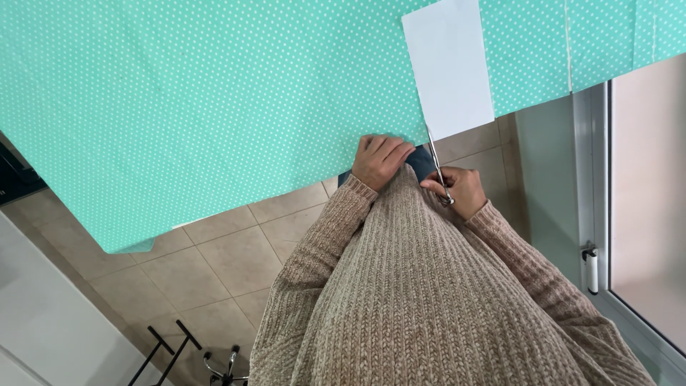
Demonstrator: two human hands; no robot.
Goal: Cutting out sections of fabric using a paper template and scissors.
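While the cut begins: the scissors (437, 168) meet the near edge of the green dotted cloth (214, 107), right beside the lower corner of the white paper (450, 64) lying on it.
Cloth: spread flat over the bench, its near edge hanging just past the front, one corner drooping at the left above the tiled floor (214, 264).
Right hand (461, 189): fingers closed through the scissor handles, blades narrow and pointing away from the body along the paper's left edge.
Left hand (379, 159): fingers together and flat, pressing the cloth edge down just beside the blades.
Doing it well: in my judgement the left hand should keep the cloth taut close to the blades, and the blades should follow the paper's edge in long, steady bites without lifting the cloth.
Around: knitted beige sleeves (321, 250), a window frame (593, 214) at the right, a black stand (168, 350) on the floor.
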